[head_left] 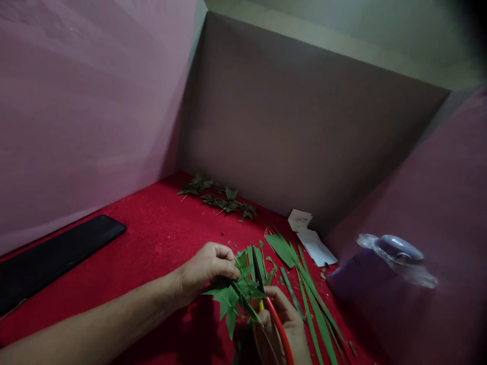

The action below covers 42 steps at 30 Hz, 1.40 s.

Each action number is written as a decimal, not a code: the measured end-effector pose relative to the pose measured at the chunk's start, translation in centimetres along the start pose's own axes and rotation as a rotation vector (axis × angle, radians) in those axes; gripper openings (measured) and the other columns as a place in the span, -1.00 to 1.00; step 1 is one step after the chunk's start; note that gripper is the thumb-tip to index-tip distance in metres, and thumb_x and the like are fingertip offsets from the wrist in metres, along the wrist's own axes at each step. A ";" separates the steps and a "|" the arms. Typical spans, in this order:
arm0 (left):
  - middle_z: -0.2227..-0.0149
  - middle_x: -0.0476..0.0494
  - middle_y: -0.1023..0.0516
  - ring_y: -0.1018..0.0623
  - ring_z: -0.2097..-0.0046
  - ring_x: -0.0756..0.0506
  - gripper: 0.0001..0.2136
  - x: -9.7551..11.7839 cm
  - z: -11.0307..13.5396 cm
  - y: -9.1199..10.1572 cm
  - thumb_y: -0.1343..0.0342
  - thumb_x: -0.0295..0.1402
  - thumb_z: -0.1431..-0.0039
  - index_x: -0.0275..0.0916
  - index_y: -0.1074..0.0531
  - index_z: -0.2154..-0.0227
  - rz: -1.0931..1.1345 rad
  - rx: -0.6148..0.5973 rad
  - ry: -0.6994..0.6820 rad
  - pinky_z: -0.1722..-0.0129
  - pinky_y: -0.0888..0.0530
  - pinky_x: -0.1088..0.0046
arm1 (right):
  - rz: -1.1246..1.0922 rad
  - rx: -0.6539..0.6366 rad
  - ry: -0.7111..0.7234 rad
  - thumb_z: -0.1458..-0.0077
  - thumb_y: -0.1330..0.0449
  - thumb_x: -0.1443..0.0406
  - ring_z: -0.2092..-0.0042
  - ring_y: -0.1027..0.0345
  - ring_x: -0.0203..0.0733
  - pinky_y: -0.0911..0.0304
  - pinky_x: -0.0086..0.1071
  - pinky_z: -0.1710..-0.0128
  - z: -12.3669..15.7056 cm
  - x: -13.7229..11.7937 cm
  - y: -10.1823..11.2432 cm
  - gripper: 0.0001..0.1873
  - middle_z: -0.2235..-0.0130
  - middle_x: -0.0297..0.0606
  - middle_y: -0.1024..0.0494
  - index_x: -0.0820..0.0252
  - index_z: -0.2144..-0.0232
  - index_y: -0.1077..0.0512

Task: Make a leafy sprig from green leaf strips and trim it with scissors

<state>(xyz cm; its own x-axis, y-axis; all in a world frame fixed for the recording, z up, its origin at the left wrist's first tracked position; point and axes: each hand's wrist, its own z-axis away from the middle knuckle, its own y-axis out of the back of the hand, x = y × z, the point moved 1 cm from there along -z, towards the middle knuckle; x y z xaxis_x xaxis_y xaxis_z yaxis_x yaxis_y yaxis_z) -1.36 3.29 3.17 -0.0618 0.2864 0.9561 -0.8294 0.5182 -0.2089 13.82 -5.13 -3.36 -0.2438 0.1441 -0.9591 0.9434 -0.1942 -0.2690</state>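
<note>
In the head view, my left hand [211, 268] is closed, with thumb and fingers pinching a green leaf [230, 299] that has several pointed lobes. My right hand [285, 319] grips a pair of scissors [279, 324] with red-orange handles and dark blades. The blades point away from me and stand up beside the leaf's right edge. Part of the leaf hangs over the gap between both hands. Whether the blades touch the leaf I cannot tell. Small green clippings lie on the red cloth [163, 228] around the hands.
Leafy sprigs [228, 200] lie along the back wall. Long green blades of leaf [315, 299] and white paper pieces [315, 247] are at the right. A purple container [361, 271] with clear plastic on it stands farther right. At the left lies a long dark flat object [64, 253].
</note>
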 end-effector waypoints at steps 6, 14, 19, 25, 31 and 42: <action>0.70 0.09 -0.28 -0.21 0.63 0.10 -0.87 0.3 0.2 -0.1 -0.17 -0.44 0.26 -0.30 -0.30 0.69 -0.072 -0.017 -0.078 0.60 -0.15 0.57 | 0.270 0.129 -0.057 0.30 -0.38 0.21 0.54 -0.33 -0.21 -0.22 -0.42 0.58 -1.4 -0.7 1.7 -0.57 0.56 -0.35 -0.47 0.22 0.33 -0.38; 0.70 0.10 -0.30 -0.24 0.65 0.10 -0.84 -0.5 -0.4 0.4 -0.21 -0.42 0.26 -0.29 -0.31 0.65 0.026 -0.044 -0.012 0.63 -0.14 0.59 | 0.974 0.030 0.240 0.05 -0.12 0.38 0.14 -0.36 -0.06 -0.24 -0.26 0.16 -1.7 -1.7 3.6 -0.65 0.17 -0.14 -0.48 0.16 0.13 -0.37; 0.68 0.07 -0.36 -0.30 0.65 0.10 -0.87 -0.8 -0.6 0.5 -0.20 -0.46 0.25 -0.30 -0.33 0.61 0.075 -0.054 0.005 0.63 -0.16 0.61 | 1.208 -0.098 0.293 -0.03 -0.02 0.41 0.17 -0.37 -0.09 -0.25 -0.28 0.16 -2.2 -1.6 3.9 -0.67 0.21 -0.12 -0.46 0.18 0.12 -0.36; 0.68 0.07 -0.38 -0.33 0.66 0.11 -0.90 -1.0 -0.7 0.5 -0.19 -0.49 0.21 -0.30 -0.34 0.61 0.124 -0.085 0.025 0.64 -0.21 0.62 | 0.990 0.023 0.228 0.02 -0.11 0.35 0.10 -0.35 -0.05 -0.25 -0.22 0.10 -2.2 -1.5 3.2 -0.62 0.11 -0.11 -0.47 0.20 0.08 -0.34; 0.66 0.06 -0.42 -0.36 0.64 0.10 -0.88 -1.0 -1.1 0.8 -0.21 -0.48 0.21 -0.30 -0.35 0.57 0.124 -0.020 -0.020 0.62 -0.23 0.62 | 0.821 0.069 0.215 0.02 -0.15 0.31 0.13 -0.37 -0.03 -0.27 -0.20 0.13 -2.0 -1.6 2.8 -0.62 0.15 -0.11 -0.50 0.21 0.09 -0.37; 0.58 0.03 -0.42 -0.35 0.57 0.07 -0.83 -1.4 -1.8 1.0 -0.25 -0.36 0.17 -0.32 -0.44 0.49 -0.146 -0.198 -0.104 0.55 -0.23 0.57 | 0.654 -0.065 0.202 -0.11 -0.07 0.16 0.29 -0.33 -0.16 -0.24 -0.36 0.32 -1.7 -3.1 1.9 -0.73 0.32 -0.19 -0.46 0.20 0.32 -0.46</action>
<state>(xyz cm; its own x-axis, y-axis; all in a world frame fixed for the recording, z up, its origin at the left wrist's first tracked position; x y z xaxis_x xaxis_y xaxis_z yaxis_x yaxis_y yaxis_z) -1.13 4.84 1.25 -0.0147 0.1185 0.9929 -0.7098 0.6981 -0.0938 16.71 -4.28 -0.74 0.4213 0.1965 -0.8854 0.8954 -0.2455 0.3715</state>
